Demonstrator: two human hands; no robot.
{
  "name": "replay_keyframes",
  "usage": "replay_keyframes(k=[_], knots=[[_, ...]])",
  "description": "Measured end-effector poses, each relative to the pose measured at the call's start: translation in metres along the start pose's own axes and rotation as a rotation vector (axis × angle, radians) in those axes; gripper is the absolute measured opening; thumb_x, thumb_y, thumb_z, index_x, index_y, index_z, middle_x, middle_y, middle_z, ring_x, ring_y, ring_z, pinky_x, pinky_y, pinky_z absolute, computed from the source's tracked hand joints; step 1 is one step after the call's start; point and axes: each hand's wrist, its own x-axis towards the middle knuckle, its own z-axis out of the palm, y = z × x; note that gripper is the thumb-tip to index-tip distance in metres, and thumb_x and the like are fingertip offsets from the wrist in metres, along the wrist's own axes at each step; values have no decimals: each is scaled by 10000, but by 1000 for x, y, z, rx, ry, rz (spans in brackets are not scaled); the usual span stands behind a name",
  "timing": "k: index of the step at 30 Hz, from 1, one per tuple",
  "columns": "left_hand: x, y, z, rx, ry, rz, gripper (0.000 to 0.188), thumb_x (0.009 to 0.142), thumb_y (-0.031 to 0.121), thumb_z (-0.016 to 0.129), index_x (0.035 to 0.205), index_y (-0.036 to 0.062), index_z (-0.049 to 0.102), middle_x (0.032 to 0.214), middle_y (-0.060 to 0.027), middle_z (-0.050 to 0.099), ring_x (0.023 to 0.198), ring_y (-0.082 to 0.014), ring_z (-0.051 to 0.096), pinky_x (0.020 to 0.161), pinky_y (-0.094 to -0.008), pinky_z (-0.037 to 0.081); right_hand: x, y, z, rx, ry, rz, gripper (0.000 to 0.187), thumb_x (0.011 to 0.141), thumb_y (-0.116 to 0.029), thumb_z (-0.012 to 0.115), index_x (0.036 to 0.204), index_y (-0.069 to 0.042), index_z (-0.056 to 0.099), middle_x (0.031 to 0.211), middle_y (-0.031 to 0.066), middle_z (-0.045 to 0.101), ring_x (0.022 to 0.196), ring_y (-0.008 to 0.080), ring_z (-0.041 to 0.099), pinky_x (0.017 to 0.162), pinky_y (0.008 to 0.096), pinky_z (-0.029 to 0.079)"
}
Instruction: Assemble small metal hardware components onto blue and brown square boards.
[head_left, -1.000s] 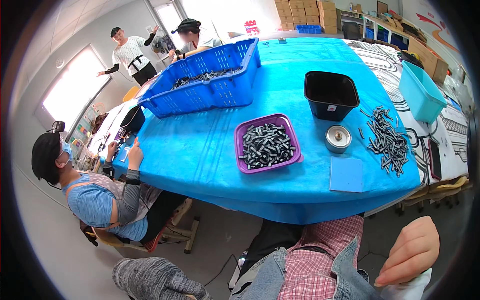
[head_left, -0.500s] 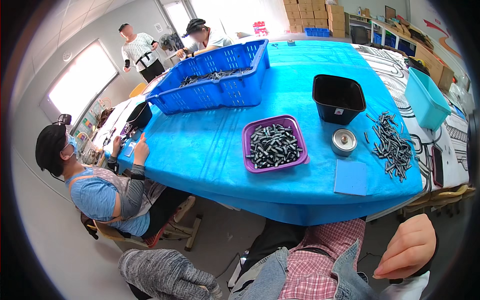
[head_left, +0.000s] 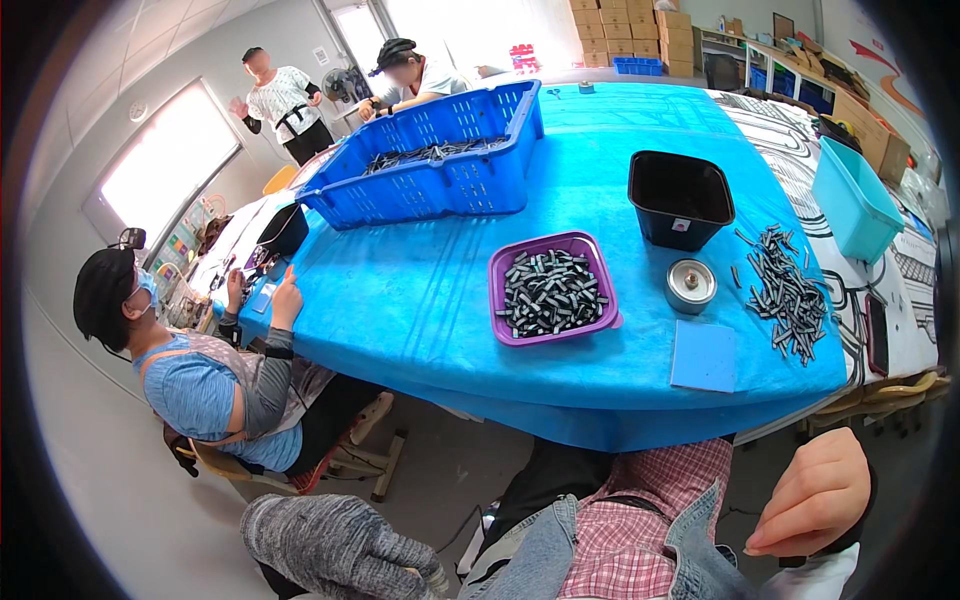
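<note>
Right grip curls loosely closed; whether gloved left grip is, I cannot tell.

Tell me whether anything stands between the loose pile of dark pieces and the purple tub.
Yes: the round metal tin stands between the loose pile and the purple tub, and one stray piece lies between tin and pile. The nearer blue pad and the farther black bin are off the straight line.
</note>
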Motion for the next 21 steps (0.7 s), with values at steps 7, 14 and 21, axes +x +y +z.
replay_keyframes(k=[7,14,21], knots=[[9,12,5,109,-16,-99,176,866,139,595,946,-17,600,961,-171,604,820,-260,612,671,-355,492,0,0,1,9,-1,0,219,635,-138,812,829,-136,709,721,-63,641,573,38,570,462,151,374],[19,13,1,206,-45,-194,159,869,126,594,937,-17,599,961,-180,602,816,-260,611,663,-355,492,-1,7,3,-9,-8,8,215,640,-140,811,824,-141,700,716,-63,638,562,41,566,456,159,370],[32,-31,-9,124,-20,-236,279,904,262,554,988,4,616,939,-97,623,846,-251,622,737,-382,492,-20,31,20,-44,146,286,130,703,-170,765,738,-118,651,653,-2,612,558,159,580,501,266,428]])
